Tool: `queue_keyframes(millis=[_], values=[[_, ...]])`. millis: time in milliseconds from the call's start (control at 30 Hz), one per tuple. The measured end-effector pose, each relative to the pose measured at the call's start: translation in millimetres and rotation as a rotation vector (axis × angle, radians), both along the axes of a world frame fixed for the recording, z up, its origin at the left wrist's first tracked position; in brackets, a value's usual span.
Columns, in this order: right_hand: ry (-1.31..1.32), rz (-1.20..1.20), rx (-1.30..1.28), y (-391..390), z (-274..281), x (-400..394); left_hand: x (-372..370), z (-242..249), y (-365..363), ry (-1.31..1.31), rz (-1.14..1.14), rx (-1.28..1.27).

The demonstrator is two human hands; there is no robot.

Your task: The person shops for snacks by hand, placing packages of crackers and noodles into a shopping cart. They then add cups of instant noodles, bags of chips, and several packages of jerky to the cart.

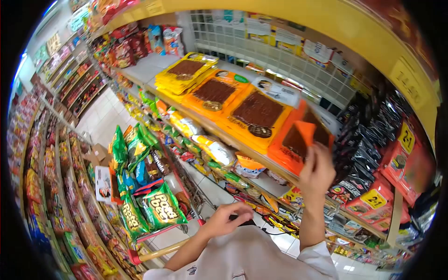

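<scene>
At the right end of the shelf, my right hand (317, 170) pinches the corner of an orange packet (298, 135) with a dark brown window; part of it is blurred. To its left lie flat stacks of yellow-orange packets (256, 112), more orange packets (217, 91) and yellow packets (186, 70). My left hand (228, 217) hovers in front of my body, its fingers curled loosely and apart, holding nothing visible.
A shopping cart (175, 224) full of green snack bags (163, 205) stands at the left. Black packets (364, 154) and red packs (373, 200) fill the shelf's right side. A wooden handle (163, 250) with a red end lies beside the cart. Product shelves (70, 186) line the far left.
</scene>
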State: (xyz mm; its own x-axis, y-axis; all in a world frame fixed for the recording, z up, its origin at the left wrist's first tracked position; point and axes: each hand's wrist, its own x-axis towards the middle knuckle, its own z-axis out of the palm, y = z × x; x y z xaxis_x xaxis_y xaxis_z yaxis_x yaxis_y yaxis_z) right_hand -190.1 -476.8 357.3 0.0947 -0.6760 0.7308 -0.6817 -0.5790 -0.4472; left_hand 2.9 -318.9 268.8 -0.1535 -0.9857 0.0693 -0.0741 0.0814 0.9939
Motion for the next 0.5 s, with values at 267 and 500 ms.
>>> queue_keyframes(millis=[267,500], values=[[-0.723,0.142,-0.293,107,-12,47,11,20,-34,0.837,-0.044,0.259],[-0.906,0.67,0.717,121,-53,92,79,-8,5,0.747,0.959,0.018]])
